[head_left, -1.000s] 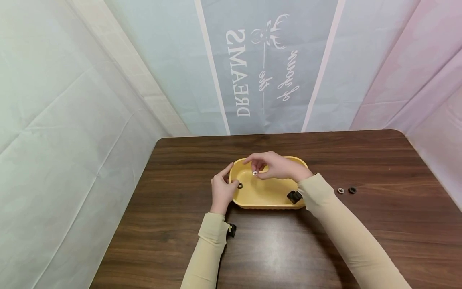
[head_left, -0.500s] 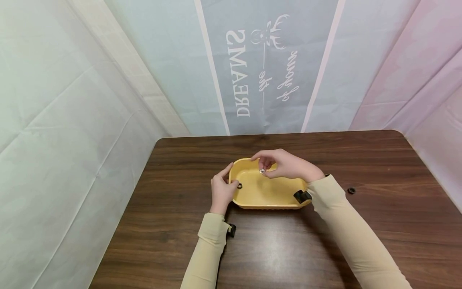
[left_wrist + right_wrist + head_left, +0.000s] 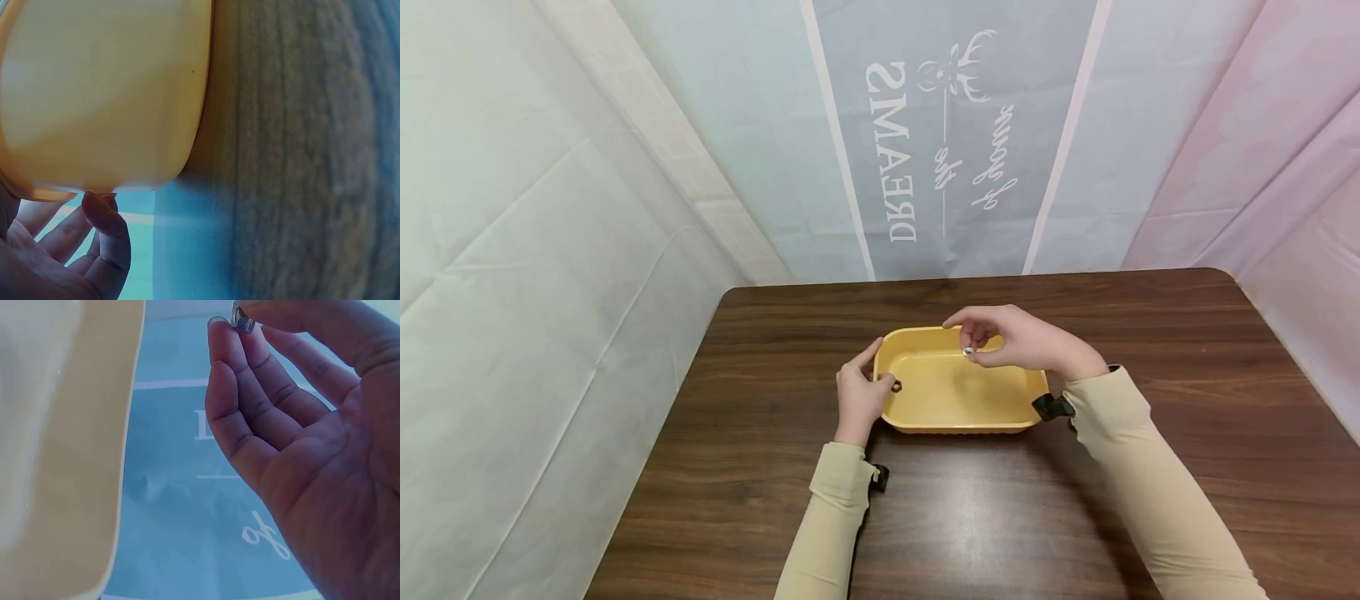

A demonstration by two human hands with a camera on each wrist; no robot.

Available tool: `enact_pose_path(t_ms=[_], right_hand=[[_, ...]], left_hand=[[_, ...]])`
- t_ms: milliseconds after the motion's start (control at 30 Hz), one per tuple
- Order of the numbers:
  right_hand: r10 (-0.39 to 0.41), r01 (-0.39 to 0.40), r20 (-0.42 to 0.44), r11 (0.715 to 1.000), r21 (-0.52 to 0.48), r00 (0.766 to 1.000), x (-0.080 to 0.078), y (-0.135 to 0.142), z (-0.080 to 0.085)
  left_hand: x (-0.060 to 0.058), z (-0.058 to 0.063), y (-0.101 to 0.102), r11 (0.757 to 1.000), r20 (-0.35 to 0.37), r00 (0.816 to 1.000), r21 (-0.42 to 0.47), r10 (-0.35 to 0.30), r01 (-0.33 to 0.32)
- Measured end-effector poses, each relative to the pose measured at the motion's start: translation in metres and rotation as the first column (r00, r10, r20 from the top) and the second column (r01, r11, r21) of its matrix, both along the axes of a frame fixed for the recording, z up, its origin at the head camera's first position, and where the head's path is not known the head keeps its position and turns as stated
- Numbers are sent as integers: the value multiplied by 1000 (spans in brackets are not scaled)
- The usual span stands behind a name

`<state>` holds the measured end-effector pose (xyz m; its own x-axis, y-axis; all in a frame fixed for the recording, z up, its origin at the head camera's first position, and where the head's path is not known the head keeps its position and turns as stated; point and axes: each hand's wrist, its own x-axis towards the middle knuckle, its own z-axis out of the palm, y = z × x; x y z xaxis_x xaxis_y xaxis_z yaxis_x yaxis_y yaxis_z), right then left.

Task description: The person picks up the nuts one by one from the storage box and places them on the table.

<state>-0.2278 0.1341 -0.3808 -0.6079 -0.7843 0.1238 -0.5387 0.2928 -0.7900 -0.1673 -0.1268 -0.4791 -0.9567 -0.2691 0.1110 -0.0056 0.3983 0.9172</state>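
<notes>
A yellow rectangular dish [image 3: 958,428] with rounded corners sits mid-table. My left hand [image 3: 859,400] grips its left end, thumb over the rim and fingers along the outside; the left wrist view shows curled fingers beside the yellow wall [image 3: 106,94]. Next to that thumb, inside the dish, is a small dark hex nut [image 3: 897,386]. Above the dish's far right part, my right hand [image 3: 1018,337] pinches a small silver nut [image 3: 968,352] between thumb and fingertips. The right wrist view shows this metal nut [image 3: 244,324] at the fingertips, partly covered by the thumb.
The dish stands on a dark wood-grain table [image 3: 760,400]. A printed cloth [image 3: 970,208] hangs behind the table's far edge, with pale cloth [image 3: 550,333] at the left. My right sleeve [image 3: 1120,433] covers part of the table right of the dish.
My right hand has moved rightward over the dish with the silver nut. Its sleeve now hides the silver and black nuts seen earlier on the table. My left hand has stayed on the dish.
</notes>
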Motion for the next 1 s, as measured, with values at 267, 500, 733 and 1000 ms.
enact_pose_path(t_ms=[267, 500, 733, 1000], right_hand=[[-43, 43, 6, 999, 8, 999, 8, 17, 1], [-92, 93, -6, 995, 37, 996, 12, 35, -5], [-117, 117, -58, 993, 5, 991, 17, 53, -13], [-137, 135, -80, 990, -31, 987, 27, 75, -24]], left_hand=[[2, 1, 0, 1000, 9, 1000, 24, -3, 3], [3, 0, -1, 1000, 4, 1000, 29, 8, -8], [3, 2, 0, 999, 5, 1000, 32, 10, -10], [1, 2, 0, 999, 5, 1000, 38, -1, 1]])
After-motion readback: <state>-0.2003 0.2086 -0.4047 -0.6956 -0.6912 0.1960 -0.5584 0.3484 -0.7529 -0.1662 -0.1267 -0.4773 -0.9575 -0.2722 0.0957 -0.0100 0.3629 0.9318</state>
